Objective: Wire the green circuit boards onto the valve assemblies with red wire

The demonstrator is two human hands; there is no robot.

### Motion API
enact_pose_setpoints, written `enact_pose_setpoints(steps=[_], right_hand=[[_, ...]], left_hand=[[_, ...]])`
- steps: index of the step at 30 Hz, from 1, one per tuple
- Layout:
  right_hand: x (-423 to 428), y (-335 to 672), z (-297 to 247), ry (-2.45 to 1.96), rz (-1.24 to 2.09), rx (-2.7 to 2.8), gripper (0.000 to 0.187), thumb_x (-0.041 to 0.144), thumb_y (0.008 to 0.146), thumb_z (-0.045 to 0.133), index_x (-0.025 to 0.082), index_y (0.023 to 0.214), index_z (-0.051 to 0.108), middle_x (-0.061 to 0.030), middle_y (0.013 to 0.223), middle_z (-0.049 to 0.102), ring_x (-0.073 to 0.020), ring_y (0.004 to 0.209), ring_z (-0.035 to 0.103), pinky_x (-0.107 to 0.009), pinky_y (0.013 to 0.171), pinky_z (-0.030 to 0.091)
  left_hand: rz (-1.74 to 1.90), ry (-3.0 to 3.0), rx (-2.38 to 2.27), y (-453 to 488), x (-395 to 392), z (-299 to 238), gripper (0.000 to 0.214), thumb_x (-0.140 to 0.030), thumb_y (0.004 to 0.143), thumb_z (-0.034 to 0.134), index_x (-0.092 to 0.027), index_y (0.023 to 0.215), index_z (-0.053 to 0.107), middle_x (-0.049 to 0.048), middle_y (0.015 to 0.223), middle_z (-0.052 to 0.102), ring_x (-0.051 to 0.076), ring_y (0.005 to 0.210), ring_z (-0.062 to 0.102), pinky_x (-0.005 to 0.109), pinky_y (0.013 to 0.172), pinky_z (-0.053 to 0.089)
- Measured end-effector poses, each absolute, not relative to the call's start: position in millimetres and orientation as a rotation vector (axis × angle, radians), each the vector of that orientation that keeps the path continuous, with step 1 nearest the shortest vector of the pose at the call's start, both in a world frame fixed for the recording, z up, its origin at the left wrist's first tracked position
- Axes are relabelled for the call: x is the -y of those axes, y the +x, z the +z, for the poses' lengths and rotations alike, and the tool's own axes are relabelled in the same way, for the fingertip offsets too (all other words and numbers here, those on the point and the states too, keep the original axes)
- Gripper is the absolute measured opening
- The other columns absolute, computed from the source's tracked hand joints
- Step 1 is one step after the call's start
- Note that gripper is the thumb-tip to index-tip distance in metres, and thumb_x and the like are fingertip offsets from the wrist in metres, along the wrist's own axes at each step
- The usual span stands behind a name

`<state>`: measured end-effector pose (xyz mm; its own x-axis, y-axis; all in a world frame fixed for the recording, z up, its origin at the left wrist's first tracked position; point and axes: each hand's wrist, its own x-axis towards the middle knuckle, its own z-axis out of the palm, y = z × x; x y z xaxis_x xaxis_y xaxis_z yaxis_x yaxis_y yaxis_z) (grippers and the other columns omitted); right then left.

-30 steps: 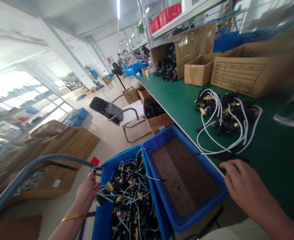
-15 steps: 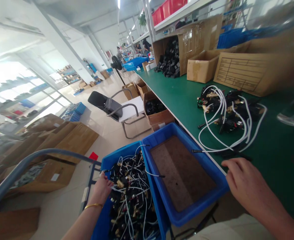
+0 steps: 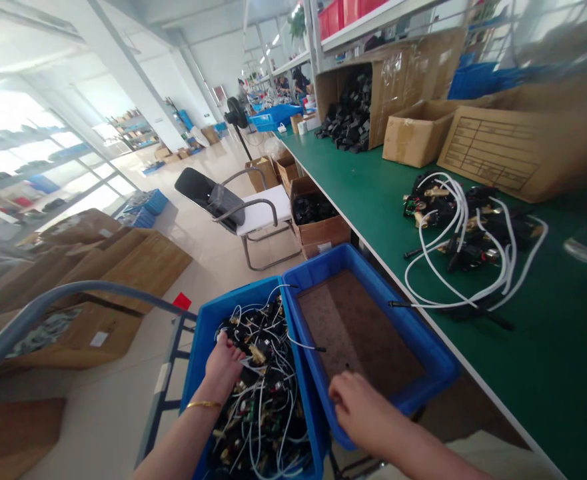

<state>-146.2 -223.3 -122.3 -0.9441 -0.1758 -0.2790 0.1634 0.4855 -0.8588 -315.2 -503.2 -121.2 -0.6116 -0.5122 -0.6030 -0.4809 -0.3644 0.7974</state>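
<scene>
My left hand (image 3: 224, 367) is inside the left blue crate, fingers curled in among a tangle of black assemblies (image 3: 268, 400) with brass fittings and white cables. What those fingers grip, if anything, is hidden. Over the near side of the second blue crate (image 3: 446, 373) hovers my right hand (image 3: 360, 407), its fingers loosely curled and nothing visible in them. A brown sheet-like bottom (image 3: 373, 333) shows in that crate. To the right, on the green bench, lies a small group of the same assemblies (image 3: 473, 227), their white cables looping toward the bench edge.
Cardboard boxes (image 3: 488, 147) line the back of the green bench (image 3: 338, 180); one holds black parts (image 3: 350, 113). A chair (image 3: 243, 207) stands beyond the crates. At left are a grey cart handle (image 3: 88, 287) and more cartons (image 3: 133, 267). People sit farther down the bench.
My right hand has moved left from the bench edge to over the second crate, its fingers curling in. My left hand has shifted right, deeper over the assemblies. The view has shifted slightly.
</scene>
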Motion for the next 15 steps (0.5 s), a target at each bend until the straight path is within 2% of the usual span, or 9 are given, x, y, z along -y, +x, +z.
enact_pose_setpoints(steps=[2, 4, 7, 9, 12, 15], right_hand=[[272, -169, -145, 0.007, -1.491, -2.256, 0.026, 0.002, 0.071, 0.057, 0.019, 0.086, 0.069, -0.0052, 0.092, 0.067, -0.0227, 0.089, 0.061, -0.032, 0.082, 0.044], [308, -192, -166, 0.107, -1.536, -2.186, 0.036, 0.003, 0.068, 0.057, 0.018, 0.098, 0.070, -0.0065, 0.104, 0.068, -0.0215, 0.096, 0.063, -0.030, 0.084, 0.046], [339, -218, -190, 0.235, -1.594, -2.067, 0.058, 0.006, 0.063, 0.060, 0.020, 0.120, 0.066, -0.0054, 0.115, 0.067, -0.0214, 0.101, 0.064, -0.029, 0.083, 0.048], [351, -227, -200, 0.259, -1.619, -1.978, 0.069, 0.007, 0.058, 0.060, 0.023, 0.125, 0.063, -0.0029, 0.113, 0.067, -0.0207, 0.093, 0.066, -0.028, 0.076, 0.050], [363, -231, -211, 0.244, -1.640, -1.837, 0.075, 0.008, 0.054, 0.057, 0.024, 0.127, 0.063, -0.0015, 0.103, 0.070, -0.0188, 0.073, 0.066, -0.027, 0.062, 0.049], [373, -225, -220, 0.221, -1.688, -1.777, 0.078, 0.008, 0.055, 0.053, 0.023, 0.131, 0.060, -0.0026, 0.104, 0.070, -0.0187, 0.072, 0.065, -0.028, 0.062, 0.050]], left_hand=[[-2.238, 1.374, 1.735, -312, 501, -124, 0.029, -0.044, 0.096, 0.059, -0.015, 0.098, 0.062, -0.0020, 0.080, 0.062, 0.009, 0.058, 0.056, 0.023, 0.053, 0.050], [-2.300, 1.370, 1.704, -307, 500, -125, 0.033, -0.047, 0.093, 0.061, -0.019, 0.076, 0.054, -0.0090, 0.056, 0.046, 0.006, 0.041, 0.039, 0.020, 0.041, 0.037], [-2.398, 1.371, 1.633, -299, 499, -125, 0.045, -0.048, 0.089, 0.062, -0.022, 0.061, 0.038, -0.0126, 0.042, 0.022, 0.006, 0.031, 0.022, 0.020, 0.035, 0.024], [-2.459, 1.373, 1.581, -294, 498, -124, 0.046, -0.047, 0.092, 0.059, -0.023, 0.060, 0.036, -0.0126, 0.039, 0.019, 0.005, 0.029, 0.019, 0.020, 0.035, 0.021], [-2.527, 1.371, 1.514, -289, 497, -124, 0.045, -0.043, 0.097, 0.053, -0.022, 0.060, 0.038, -0.0122, 0.037, 0.020, 0.005, 0.028, 0.020, 0.020, 0.036, 0.020], [-2.555, 1.355, 1.475, -288, 498, -124, 0.044, -0.042, 0.098, 0.052, -0.021, 0.061, 0.040, -0.0124, 0.038, 0.022, 0.004, 0.029, 0.021, 0.020, 0.036, 0.020]])
